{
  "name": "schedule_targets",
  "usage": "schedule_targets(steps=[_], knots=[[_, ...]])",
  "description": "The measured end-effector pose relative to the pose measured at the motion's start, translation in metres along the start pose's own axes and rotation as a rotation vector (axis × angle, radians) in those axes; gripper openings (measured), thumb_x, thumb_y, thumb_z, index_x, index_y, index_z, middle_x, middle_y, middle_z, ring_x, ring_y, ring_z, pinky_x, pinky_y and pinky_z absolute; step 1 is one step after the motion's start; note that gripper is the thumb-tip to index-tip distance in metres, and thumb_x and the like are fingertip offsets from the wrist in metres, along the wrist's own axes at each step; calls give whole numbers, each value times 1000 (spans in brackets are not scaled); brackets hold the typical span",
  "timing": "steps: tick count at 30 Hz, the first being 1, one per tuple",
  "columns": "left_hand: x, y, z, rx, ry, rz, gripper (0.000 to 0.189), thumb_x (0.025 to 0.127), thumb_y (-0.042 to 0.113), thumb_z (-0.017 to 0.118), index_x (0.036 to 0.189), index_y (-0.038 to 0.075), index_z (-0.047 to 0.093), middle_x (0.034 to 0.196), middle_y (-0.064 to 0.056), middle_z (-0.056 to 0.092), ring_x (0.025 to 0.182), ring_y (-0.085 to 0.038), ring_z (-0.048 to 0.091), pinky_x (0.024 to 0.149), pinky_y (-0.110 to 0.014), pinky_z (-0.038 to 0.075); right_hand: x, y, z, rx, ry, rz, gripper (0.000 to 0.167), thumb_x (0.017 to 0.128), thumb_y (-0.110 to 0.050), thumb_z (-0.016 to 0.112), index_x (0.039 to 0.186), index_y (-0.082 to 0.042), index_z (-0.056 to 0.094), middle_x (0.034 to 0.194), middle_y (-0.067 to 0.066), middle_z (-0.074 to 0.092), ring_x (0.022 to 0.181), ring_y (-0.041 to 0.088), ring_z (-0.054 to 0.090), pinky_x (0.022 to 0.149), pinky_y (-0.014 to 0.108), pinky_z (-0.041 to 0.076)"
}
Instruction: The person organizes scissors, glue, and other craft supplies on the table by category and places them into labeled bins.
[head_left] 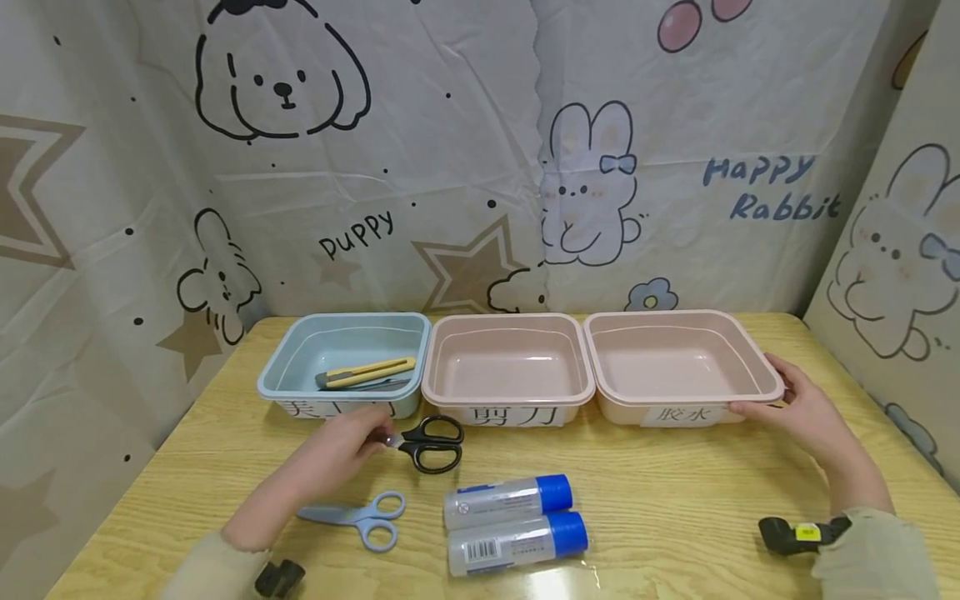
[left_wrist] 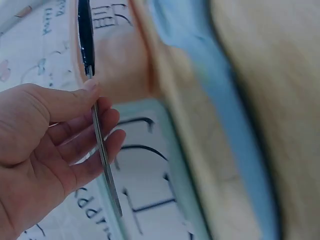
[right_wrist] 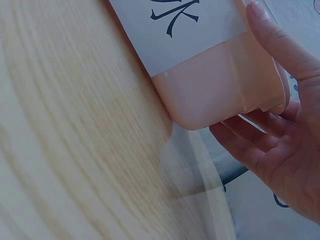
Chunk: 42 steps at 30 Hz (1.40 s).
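My left hand [head_left: 352, 442] pinches the black-handled scissors [head_left: 435, 446] by their blades, thumb against fingers, in front of the blue bin [head_left: 345, 321]. In the left wrist view the scissors' blade [left_wrist: 106, 165] runs edge-on past the fingers. At the far right, my right hand [head_left: 806, 408] grips the front corner of the right pink bin [head_left: 675, 321], its thumb [right_wrist: 280, 37] on the front and the other fingers along the side. Light-blue scissors [head_left: 367, 521] lie on the table below the left hand. Two clear glue bottles with blue caps, one behind [head_left: 510, 500] and one in front [head_left: 517, 543], lie beside them.
A middle pink bin [head_left: 508, 322] stands between the other two, all in a row with paper labels on their fronts. A yellow utility knife [head_left: 367, 372] lies in the blue bin over darker items. Behind the wooden table [head_left: 660, 500] hangs a printed cloth [head_left: 450, 150].
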<state>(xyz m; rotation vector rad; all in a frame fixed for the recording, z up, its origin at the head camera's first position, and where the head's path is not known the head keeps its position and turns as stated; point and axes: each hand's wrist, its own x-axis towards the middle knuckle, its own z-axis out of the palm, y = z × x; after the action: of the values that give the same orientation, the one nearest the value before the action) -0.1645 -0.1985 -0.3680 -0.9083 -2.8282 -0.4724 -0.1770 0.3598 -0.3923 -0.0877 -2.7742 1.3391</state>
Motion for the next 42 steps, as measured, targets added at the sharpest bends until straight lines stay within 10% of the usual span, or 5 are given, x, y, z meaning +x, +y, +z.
schedule_targets(steps=[15, 19, 30, 35, 42], knots=[[55, 33, -18, -46, 119, 2, 14, 84, 4, 62, 97, 9, 63, 92, 0, 62, 86, -13, 59, 75, -30, 50, -1, 2, 3, -22, 4, 18, 99, 80, -33, 69, 145, -3, 1, 145, 30, 15, 125, 49, 25, 95, 61, 28], [68, 37, -17, -77, 106, -37, 17, 86, 3, 59, 101, 9, 64, 97, -1, 62, 91, -15, 59, 80, -31, 50, -1, 3, 3, -43, 8, 9, 97, 80, -33, 69, 146, -4, 3, 145, 30, 18, 124, 47, 28, 98, 34, 39], [118, 41, 8, -128, 76, -76, 16, 86, 7, 60, 101, 8, 66, 98, -3, 66, 92, -16, 61, 79, -29, 51, 0, 7, 2, -40, 2, 2, 96, 81, -32, 68, 146, -5, 3, 146, 29, 17, 125, 46, 26, 97, 26, 39], [138, 43, 20, -147, 34, -71, 16, 85, 4, 61, 98, 7, 68, 96, -5, 66, 88, -15, 60, 78, -29, 50, 0, 7, 2, -32, 3, -7, 96, 81, -32, 68, 145, -3, 4, 144, 30, 18, 122, 46, 28, 67, -1, 31], [157, 47, 33, -117, -16, -91, 16, 84, 5, 63, 98, 9, 68, 95, -3, 66, 88, -13, 60, 79, -27, 49, -1, 5, 1, -28, 1, 9, 96, 81, -33, 68, 146, -5, 3, 146, 29, 16, 126, 47, 26, 83, 7, 36]])
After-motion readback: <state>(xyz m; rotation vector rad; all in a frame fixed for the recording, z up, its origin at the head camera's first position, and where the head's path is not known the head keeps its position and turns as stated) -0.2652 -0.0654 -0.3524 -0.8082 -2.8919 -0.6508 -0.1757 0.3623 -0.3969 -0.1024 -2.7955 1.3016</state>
